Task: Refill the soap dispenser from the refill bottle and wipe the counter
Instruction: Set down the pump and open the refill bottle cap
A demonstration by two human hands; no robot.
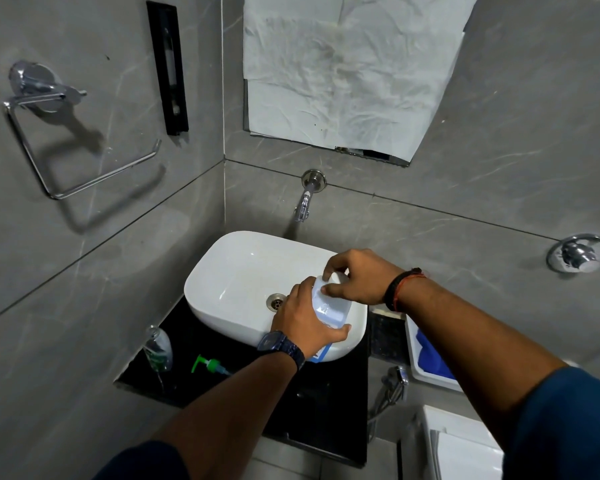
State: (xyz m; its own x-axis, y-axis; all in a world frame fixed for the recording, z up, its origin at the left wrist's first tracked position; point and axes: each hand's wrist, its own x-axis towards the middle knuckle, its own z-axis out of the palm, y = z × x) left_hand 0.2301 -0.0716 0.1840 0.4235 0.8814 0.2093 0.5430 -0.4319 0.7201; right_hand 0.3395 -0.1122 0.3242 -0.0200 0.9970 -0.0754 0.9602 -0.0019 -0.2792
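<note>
A white refill bottle [329, 308] is held over the front right of the white basin [236, 271]. My left hand [302, 323] wraps around its body from below. My right hand [357, 277] grips its top, fingers on the cap [336, 277]. The clear soap dispenser [158, 348], with a little green liquid inside, stands with no pump at the left of the black counter [312, 403]. Its green pump head [210, 364] lies on the counter beside it, tube pointing right.
A wall tap [305, 199] hangs over the basin. A white tub holding a blue cloth [430, 355] sits to the right of the counter. A hand sprayer [394, 381] hangs below it. A white cistern [465, 445] is at the bottom right, a towel ring [80, 150] on the left wall.
</note>
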